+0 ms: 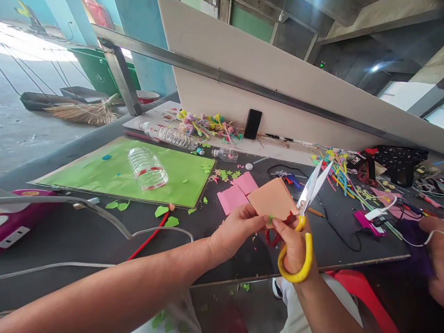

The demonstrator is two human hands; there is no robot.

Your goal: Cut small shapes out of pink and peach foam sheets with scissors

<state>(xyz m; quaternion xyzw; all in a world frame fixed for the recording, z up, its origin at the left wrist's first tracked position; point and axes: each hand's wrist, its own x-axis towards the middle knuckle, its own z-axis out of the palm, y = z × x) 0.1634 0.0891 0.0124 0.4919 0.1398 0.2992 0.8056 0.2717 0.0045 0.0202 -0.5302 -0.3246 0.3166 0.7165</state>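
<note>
My left hand (239,226) is closed on a small stack of orange paper (272,199), thumb on the near edge. My right hand (293,243) is closed too, with yellow-handled scissors (305,254) hooked on it, blades apart and pointing up and away. Its thumb and fingertips also meet the paper's near edge, beside my left thumb. A tiny green paper bit (271,219) shows between the two thumbs. Part of a red loop (272,239) is visible below the paper, mostly hidden. Pink paper pieces (232,200) lie on the table behind my left hand.
A clear plastic bottle (147,169) lies on a green sheet (100,173) at left. Green paper stars (227,175), a phone (253,124) and colourful straws (342,173) are beyond. A purple power strip (27,212) and cables lie left. Another person's hand (436,245) is at right.
</note>
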